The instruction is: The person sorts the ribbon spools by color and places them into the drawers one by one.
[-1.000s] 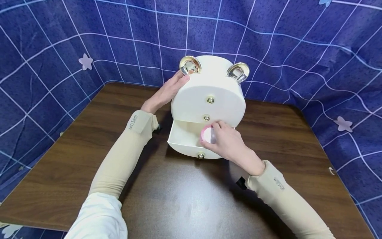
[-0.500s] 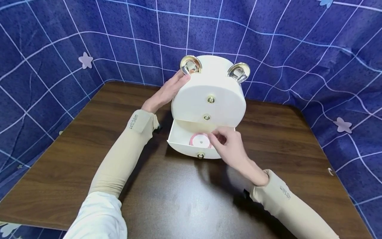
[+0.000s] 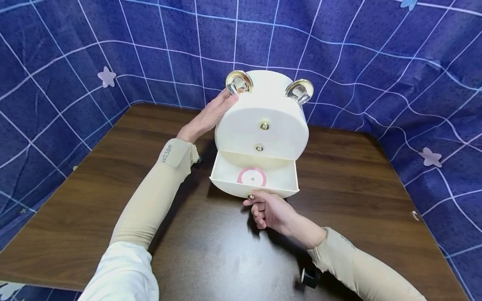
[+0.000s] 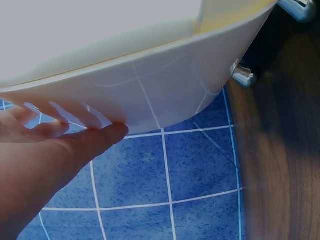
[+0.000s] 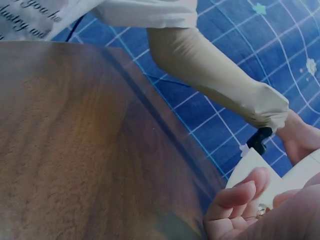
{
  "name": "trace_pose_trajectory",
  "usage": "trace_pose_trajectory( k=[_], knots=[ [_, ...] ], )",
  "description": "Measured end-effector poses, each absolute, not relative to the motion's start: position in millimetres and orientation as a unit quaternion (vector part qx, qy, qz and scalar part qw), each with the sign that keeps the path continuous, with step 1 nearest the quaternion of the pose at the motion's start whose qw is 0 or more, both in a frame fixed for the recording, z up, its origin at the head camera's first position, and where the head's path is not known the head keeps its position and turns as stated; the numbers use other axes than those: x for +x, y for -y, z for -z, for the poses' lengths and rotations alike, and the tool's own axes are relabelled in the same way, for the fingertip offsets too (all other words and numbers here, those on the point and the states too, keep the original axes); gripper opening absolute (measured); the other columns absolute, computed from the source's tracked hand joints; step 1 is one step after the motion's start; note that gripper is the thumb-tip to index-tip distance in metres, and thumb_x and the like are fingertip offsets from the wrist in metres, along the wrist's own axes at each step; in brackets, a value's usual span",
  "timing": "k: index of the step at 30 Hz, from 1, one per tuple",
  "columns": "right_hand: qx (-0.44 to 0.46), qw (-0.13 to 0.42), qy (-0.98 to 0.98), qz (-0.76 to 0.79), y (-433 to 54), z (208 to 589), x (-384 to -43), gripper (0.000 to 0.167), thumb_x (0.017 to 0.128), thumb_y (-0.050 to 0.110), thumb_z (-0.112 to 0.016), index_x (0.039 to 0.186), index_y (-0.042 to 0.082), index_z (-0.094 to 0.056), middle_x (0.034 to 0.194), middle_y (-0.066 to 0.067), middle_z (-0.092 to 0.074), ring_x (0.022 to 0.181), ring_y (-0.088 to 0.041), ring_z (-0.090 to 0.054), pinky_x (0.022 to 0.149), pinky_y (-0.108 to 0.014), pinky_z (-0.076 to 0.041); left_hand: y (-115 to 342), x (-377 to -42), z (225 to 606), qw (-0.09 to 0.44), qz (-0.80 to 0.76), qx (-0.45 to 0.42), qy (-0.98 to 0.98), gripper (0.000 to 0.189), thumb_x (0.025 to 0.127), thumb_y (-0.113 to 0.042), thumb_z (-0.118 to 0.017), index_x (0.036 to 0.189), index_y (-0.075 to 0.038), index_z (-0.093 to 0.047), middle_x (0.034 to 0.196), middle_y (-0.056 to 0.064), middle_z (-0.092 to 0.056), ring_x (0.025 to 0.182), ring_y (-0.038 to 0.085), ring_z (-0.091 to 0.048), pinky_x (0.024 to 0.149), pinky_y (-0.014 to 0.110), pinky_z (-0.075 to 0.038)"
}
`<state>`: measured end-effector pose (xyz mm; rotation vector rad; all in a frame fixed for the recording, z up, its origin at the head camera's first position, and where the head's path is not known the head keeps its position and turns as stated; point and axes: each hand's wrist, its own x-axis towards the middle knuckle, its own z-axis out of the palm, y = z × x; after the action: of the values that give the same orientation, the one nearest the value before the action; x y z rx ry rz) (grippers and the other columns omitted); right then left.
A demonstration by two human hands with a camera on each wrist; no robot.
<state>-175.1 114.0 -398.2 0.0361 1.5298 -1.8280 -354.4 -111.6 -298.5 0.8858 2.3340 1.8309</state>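
Note:
A white rounded drawer box with two shiny gold ear shapes stands on the table, its bottom drawer pulled out. Inside that drawer lies a round, flat white item with a pink rim and a small dot at its centre. My left hand rests against the box's upper left side below the ear; the left wrist view shows its fingers extended along the white wall. At the drawer front, my right hand pinches the gold knob between thumb and index finger, the other fingers curled beneath.
The brown wooden table extends around the box. Behind it hangs a blue curtain with white grid lines and stars. Two more knobs sit on the box's closed upper front.
My right hand has put the pink-rimmed item into the drawer, let it go, and moved down to the drawer's knob. The left hand has stayed on the box.

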Motion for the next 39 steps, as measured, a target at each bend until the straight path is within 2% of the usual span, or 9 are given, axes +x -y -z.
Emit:
trace_pose_trajectory(
  k=[7,16,24,31,37,39],
  knots=[
    [0.016,0.348,-0.586,0.731,-113.7,399.2,-180.4,0.027,0.102,0.028,-0.041,0.095,0.009,-0.06,0.053,0.01,-0.047,0.047,-0.007,-0.041,0.05,-0.022,-0.034,111.7,-351.9,294.0,0.024,-0.593,0.296,-0.749,0.051,0.103,-0.037,-0.039,0.151,-0.025,-0.028,0.148,-0.001,-0.039,0.123,0.014,-0.051,0.108,0.035,-0.039],
    [0.018,0.341,-0.586,0.735,-114.4,400.0,-193.0,0.027,0.102,0.027,-0.039,0.093,0.01,-0.059,0.051,0.008,-0.045,0.047,-0.008,-0.04,0.05,-0.023,-0.032,109.2,-332.9,276.5,0.037,-0.593,0.297,-0.747,0.05,0.104,-0.028,-0.036,0.151,-0.015,-0.027,0.144,0.008,-0.043,0.111,0.013,-0.056,0.098,0.03,-0.046],
    [0.016,0.332,-0.587,0.738,-114.3,399.6,-207.0,0.029,0.102,0.029,-0.039,0.093,0.009,-0.058,0.051,0.008,-0.044,0.046,-0.008,-0.041,0.05,-0.023,-0.033,109.1,-331.1,275.1,0.03,-0.586,0.295,-0.754,0.05,0.104,-0.028,-0.035,0.152,-0.013,-0.026,0.146,0.007,-0.04,0.113,0.013,-0.054,0.1,0.03,-0.044],
    [0.017,0.321,-0.587,0.743,-113.1,401.6,-225.5,0.03,0.102,0.028,-0.04,0.091,0.009,-0.059,0.05,0.007,-0.045,0.045,-0.009,-0.041,0.049,-0.024,-0.033,109.8,-342.5,284.6,0.024,-0.581,0.295,-0.758,0.051,0.104,-0.033,-0.036,0.152,-0.018,-0.028,0.148,0.005,-0.037,0.12,0.014,-0.051,0.105,0.032,-0.041],
    [0.025,0.313,-0.594,0.741,-112.7,402.4,-244.4,0.029,0.102,0.029,-0.042,0.09,0.008,-0.058,0.049,0.007,-0.044,0.045,-0.009,-0.041,0.049,-0.024,-0.033,110.3,-355.0,297.4,0.018,-0.586,0.299,-0.753,0.05,0.104,-0.037,-0.037,0.15,-0.022,-0.029,0.145,0.002,-0.04,0.118,0.016,-0.053,0.102,0.035,-0.043],
    [0.025,0.31,-0.596,0.741,-112.7,403.2,-250.4,0.029,0.101,0.028,-0.042,0.091,0.006,-0.058,0.049,0.006,-0.044,0.046,-0.009,-0.041,0.05,-0.024,-0.032,109.9,-355.6,298.6,0.012,-0.578,0.297,-0.76,0.05,0.103,-0.039,-0.037,0.15,-0.023,-0.03,0.147,0.0,-0.039,0.122,0.014,-0.05,0.105,0.035,-0.041]
  ],
)
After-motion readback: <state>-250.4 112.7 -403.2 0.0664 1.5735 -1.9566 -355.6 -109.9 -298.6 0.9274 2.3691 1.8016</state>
